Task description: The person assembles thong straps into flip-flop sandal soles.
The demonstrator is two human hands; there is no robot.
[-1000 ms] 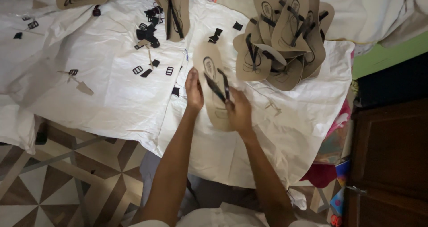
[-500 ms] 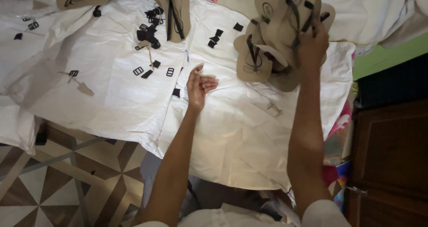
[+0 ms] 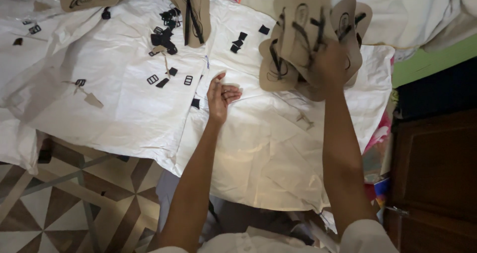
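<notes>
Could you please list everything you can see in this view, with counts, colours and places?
sandal pile: several, tan with black straps, upper right on the sheets
sandals: at least two, tan, top edge
buckles and strap pieces: many, black, scattered upper left
white sheets: overlapping, covering the floor
tiled floor: brown and cream, lower left
wooden cabinet: one, dark brown, right edge
left hand: empty, fingers curled, resting on the sheet
right hand: on the sandal pile

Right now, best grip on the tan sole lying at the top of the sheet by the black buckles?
Pinch the tan sole at its lower narrow end, coming in from below with the free left hand: that end points toward the person, edges clear of the buckles.
</notes>
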